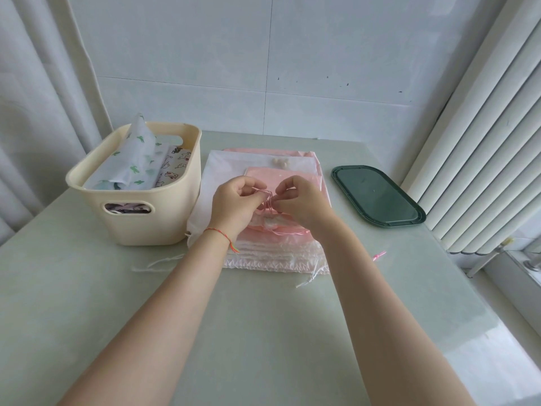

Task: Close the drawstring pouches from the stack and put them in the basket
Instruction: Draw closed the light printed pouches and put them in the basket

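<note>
— Lying at the frame's centre, what's in the stack?

— Pink and white drawstring pouches (272, 247) piled flat; the top pink pouch (270, 222) is gathered at its mouth, with thin pink cords (268, 197) rising from it.

— And the hands?

— Left hand (235, 202) and right hand (300, 200) sit close together above it, fingers curled, each pinching the cords.

— The basket?

— Cream basket (137, 218), centre left just beside the stack, holding printed pouches (140, 162).

— Surroundings?

— Pale green table (263, 332), dark green tray (377, 196) at right, white tiled wall (263, 68) behind, with curtains (38, 83) at upper left.
</note>
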